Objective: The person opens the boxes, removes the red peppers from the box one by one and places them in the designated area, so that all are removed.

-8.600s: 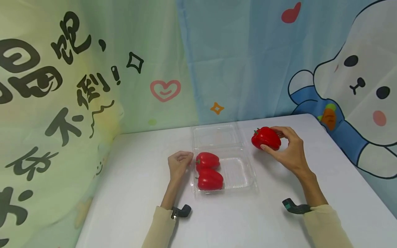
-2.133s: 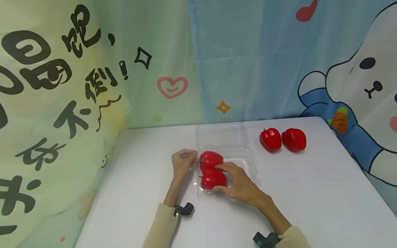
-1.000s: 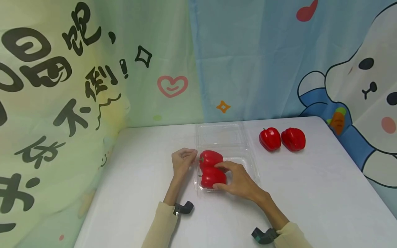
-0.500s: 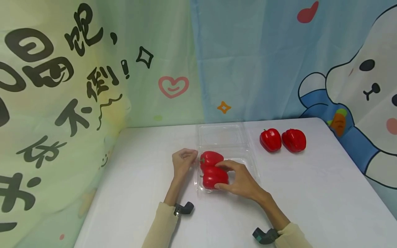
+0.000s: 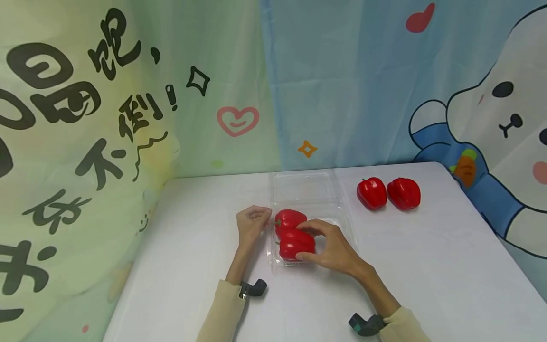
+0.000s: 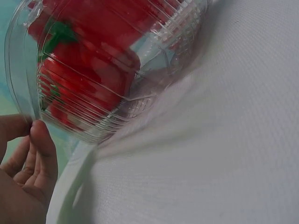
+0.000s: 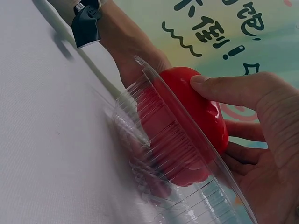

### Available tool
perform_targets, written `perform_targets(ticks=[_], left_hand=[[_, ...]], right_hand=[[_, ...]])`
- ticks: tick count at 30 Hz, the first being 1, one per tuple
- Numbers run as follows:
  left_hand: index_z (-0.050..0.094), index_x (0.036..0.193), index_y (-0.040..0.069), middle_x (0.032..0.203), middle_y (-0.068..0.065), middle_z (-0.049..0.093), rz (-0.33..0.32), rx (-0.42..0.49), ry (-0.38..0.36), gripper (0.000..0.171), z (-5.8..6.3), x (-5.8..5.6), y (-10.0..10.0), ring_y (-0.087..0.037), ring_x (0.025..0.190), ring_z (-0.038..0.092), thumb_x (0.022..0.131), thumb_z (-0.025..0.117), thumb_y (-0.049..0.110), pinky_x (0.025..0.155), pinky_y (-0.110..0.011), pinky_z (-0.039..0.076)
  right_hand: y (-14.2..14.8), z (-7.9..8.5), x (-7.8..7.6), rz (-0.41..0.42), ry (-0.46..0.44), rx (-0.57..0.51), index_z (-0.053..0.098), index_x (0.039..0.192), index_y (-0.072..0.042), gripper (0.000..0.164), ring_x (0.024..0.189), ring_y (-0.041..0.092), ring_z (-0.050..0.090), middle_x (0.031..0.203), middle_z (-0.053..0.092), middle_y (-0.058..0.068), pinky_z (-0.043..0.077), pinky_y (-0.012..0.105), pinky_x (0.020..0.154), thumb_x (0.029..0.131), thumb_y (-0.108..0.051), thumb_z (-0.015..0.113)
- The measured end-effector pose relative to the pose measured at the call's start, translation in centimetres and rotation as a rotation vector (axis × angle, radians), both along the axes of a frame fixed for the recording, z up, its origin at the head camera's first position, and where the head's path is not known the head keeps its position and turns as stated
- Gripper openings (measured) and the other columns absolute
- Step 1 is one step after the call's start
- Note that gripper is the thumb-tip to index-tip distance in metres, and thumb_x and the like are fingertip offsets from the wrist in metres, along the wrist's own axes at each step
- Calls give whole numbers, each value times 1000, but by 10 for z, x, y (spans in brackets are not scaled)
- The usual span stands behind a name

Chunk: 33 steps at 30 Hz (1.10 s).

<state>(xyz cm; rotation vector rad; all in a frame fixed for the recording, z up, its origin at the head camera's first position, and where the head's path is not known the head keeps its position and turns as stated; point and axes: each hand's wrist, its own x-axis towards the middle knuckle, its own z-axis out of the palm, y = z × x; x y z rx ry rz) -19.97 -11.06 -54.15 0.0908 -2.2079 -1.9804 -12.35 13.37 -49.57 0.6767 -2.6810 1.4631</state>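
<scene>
In the head view, two red peppers (image 5: 371, 194) lie on the table (image 5: 205, 199), the far pepper (image 5: 289, 220) and near pepper (image 5: 295, 247) in the clear container (image 5: 335, 223); the work looks half done, the near pepper unfinished; its stem points left, long axis side to side; the right hand (image 5: 335, 249) grips it; in the left wrist view, the left hand (image 6: 30, 168) pinches the container's edge; in the right wrist view, the near pepper rises past that edge.

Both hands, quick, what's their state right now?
Left hand: closed, pinching the clear container by its rim.
Right hand: closed around the container's nearer red pepper.

The table (image 5: 427, 270) carries a container (image 5: 337, 221) and two peppers (image 5: 372, 194).
</scene>
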Motion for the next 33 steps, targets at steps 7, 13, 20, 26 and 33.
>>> perform_targets(ticks=[7,13,20,26,33], left_hand=[[80,99,-5,88,-27,80,8,-19,-18,14,1,0,0,-8,66,68,98,77,9,61,-17,54],[80,100,-3,88,-24,81,8,-29,-32,15,1,0,0,-5,66,69,97,77,12,61,-18,54],[80,98,-5,88,-29,79,10,3,-19,14,2,1,1,-9,65,68,97,78,8,60,-18,53],[80,98,-5,87,-28,80,7,-1,-20,14,2,1,1,-6,64,67,96,79,9,60,-17,53],[79,99,-5,87,-25,81,12,-7,-31,15,1,1,1,-5,65,68,96,80,10,62,-17,55]], right_hand=[[2,5,1,1,16,-25,70,140,-16,72,124,25,71,141,73,3,65,47,99,76,-31,99],[5,11,1,1,33,-51,69,139,-15,72,124,23,71,139,74,1,65,47,99,75,-27,100],[9,13,1,-9,66,-61,69,141,-14,70,122,20,70,138,74,1,65,44,98,77,-24,98],[15,17,1,-21,104,-85,68,142,-15,72,121,19,71,137,75,0,65,37,98,77,-22,99],[25,21,0,-59,137,-121,68,140,-14,70,120,18,72,135,75,1,62,27,98,77,-17,98]])
